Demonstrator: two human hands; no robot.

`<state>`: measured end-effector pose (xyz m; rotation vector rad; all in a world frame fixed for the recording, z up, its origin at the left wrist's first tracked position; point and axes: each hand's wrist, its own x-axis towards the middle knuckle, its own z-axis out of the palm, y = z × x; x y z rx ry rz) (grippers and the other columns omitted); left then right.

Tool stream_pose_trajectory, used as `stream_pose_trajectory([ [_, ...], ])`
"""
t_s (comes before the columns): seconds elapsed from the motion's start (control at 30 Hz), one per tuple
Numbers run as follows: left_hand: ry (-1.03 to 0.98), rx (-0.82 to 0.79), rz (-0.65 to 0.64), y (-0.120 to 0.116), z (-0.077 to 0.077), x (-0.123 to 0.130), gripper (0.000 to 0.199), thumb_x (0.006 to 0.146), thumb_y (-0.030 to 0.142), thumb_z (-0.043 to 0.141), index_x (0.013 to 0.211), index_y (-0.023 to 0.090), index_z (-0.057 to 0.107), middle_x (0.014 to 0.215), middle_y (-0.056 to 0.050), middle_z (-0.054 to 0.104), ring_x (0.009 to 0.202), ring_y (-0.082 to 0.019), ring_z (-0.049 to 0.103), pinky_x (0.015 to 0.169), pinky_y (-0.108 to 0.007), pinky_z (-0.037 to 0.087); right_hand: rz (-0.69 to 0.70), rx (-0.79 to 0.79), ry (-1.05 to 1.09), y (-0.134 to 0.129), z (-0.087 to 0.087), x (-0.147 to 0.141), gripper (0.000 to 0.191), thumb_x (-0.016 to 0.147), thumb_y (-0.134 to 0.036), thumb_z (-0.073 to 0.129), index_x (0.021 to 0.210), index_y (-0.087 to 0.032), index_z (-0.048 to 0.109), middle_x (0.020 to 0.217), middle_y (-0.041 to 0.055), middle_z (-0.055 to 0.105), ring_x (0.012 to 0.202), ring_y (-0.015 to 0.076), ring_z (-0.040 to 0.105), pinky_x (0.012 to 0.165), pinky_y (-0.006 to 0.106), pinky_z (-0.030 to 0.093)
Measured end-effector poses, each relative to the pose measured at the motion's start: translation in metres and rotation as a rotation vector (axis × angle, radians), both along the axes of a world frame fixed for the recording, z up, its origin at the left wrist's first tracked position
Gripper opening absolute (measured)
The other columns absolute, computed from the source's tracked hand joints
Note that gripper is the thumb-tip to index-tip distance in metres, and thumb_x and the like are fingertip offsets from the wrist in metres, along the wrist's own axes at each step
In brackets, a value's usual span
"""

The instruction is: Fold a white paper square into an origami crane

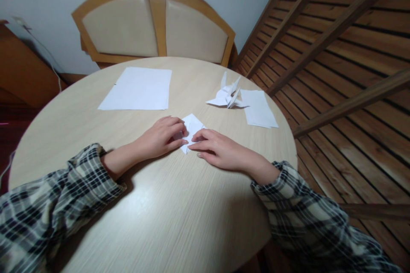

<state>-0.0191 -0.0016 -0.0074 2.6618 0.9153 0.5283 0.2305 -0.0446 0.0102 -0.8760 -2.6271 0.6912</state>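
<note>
Fingers (pixel 176 129) of both hands at a folded paper (pixel 194 124)

The left hand (pixel 165 136) curls loosely at the paper's left edge, thumb and forefinger slightly apart; the right hand (pixel 221 148) reaches partly spread onto its lower right. Whether either pinches or only presses, I cannot tell. The paper lies on the tabletop (pixel 144 217) near the frame's centre. This looks like aligning or flattening a fold; the next move calls for matched edges and a firm crease. White and kite-shaped, it contrasts with spiky paper cranes (pixel 228 97), right of centre, and smooth, rectangular sheets (pixel 137 89), upper left.
</note>
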Motion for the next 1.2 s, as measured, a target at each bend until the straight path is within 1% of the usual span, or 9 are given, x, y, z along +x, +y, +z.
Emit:
stream_pose_trajectory([
  [0.07,-0.029,-0.019,-0.034,0.001,0.000,-0.001,0.023,0.100,0.038,0.051,0.104,0.018,0.063,0.114,-0.013,0.065,0.116,-0.028,0.058,0.100,-0.045,0.044,-0.007,0.032,0.014,0.001,-0.003,-0.001,0.031,0.098,-0.016,0.052,0.122,-0.020,0.071,0.127,0.0124,0.060,0.122,0.0236,0.054,0.109,0.044,0.043],
  [0.13,-0.055,-0.050,-0.063,0.002,0.000,-0.001,0.021,0.099,0.035,0.053,0.106,0.019,0.064,0.118,-0.013,0.067,0.125,-0.028,0.056,0.105,-0.046,0.043,-0.016,0.046,0.050,0.002,-0.005,-0.002,0.030,0.099,-0.015,0.050,0.119,-0.020,0.072,0.125,0.0119,0.061,0.120,0.0227,0.056,0.107,0.043,0.045],
  [0.27,-0.085,-0.125,-0.123,0.001,0.003,-0.001,0.018,0.096,0.032,0.057,0.109,0.021,0.064,0.119,-0.011,0.069,0.133,-0.027,0.054,0.110,-0.047,0.041,-0.091,0.096,0.101,0.006,-0.008,-0.003,0.033,0.095,-0.008,0.050,0.114,-0.022,0.072,0.119,0.0096,0.065,0.116,0.0221,0.058,0.104,0.042,0.047],
  [0.37,-0.087,-0.154,-0.146,0.001,0.005,-0.001,0.020,0.093,0.031,0.062,0.110,0.020,0.064,0.119,-0.011,0.070,0.134,-0.028,0.053,0.111,-0.048,0.039,-0.125,0.129,0.101,0.006,-0.011,-0.005,0.038,0.092,-0.005,0.049,0.119,-0.023,0.071,0.122,0.0093,0.065,0.119,0.0224,0.057,0.106,0.043,0.046],
  [0.47,-0.098,-0.182,-0.152,0.001,0.005,-0.002,0.023,0.092,0.033,0.064,0.111,0.021,0.063,0.122,-0.011,0.069,0.136,-0.029,0.052,0.111,-0.049,0.040,-0.104,0.136,0.080,0.006,-0.014,-0.005,0.039,0.093,-0.005,0.049,0.123,-0.022,0.069,0.128,0.0095,0.064,0.122,0.0223,0.056,0.108,0.044,0.045],
  [0.53,-0.106,-0.193,-0.159,0.001,0.004,-0.002,0.023,0.092,0.035,0.065,0.111,0.021,0.063,0.122,-0.011,0.069,0.136,-0.029,0.051,0.111,-0.049,0.039,-0.088,0.145,0.059,0.006,-0.016,-0.005,0.038,0.094,-0.007,0.050,0.123,-0.021,0.069,0.129,0.0103,0.065,0.123,0.0226,0.057,0.109,0.044,0.045],
  [0.63,-0.119,-0.183,-0.168,0.002,0.003,-0.001,0.025,0.092,0.039,0.067,0.108,0.021,0.063,0.119,-0.011,0.070,0.135,-0.031,0.052,0.109,-0.048,0.040,-0.084,0.157,0.037,0.006,-0.017,-0.005,0.037,0.095,-0.007,0.050,0.123,-0.020,0.070,0.129,0.0110,0.065,0.123,0.0230,0.057,0.110,0.044,0.044],
  [0.8,-0.114,-0.165,-0.143,0.001,0.002,0.000,0.030,0.090,0.046,0.068,0.107,0.021,0.063,0.119,-0.011,0.070,0.134,-0.031,0.053,0.108,-0.049,0.041,-0.076,0.149,0.027,0.007,-0.015,-0.005,0.038,0.094,-0.006,0.050,0.124,-0.020,0.071,0.132,0.0115,0.064,0.126,0.0234,0.056,0.110,0.044,0.045],
  [1.2,-0.053,-0.137,-0.132,0.002,-0.001,0.000,0.033,0.090,0.047,0.068,0.110,0.022,0.061,0.126,-0.012,0.067,0.137,-0.032,0.049,0.111,-0.051,0.038,-0.074,0.133,0.033,0.007,-0.016,-0.004,0.036,0.097,-0.010,0.051,0.125,-0.023,0.070,0.132,0.0099,0.063,0.126,0.0220,0.055,0.110,0.044,0.045],
])
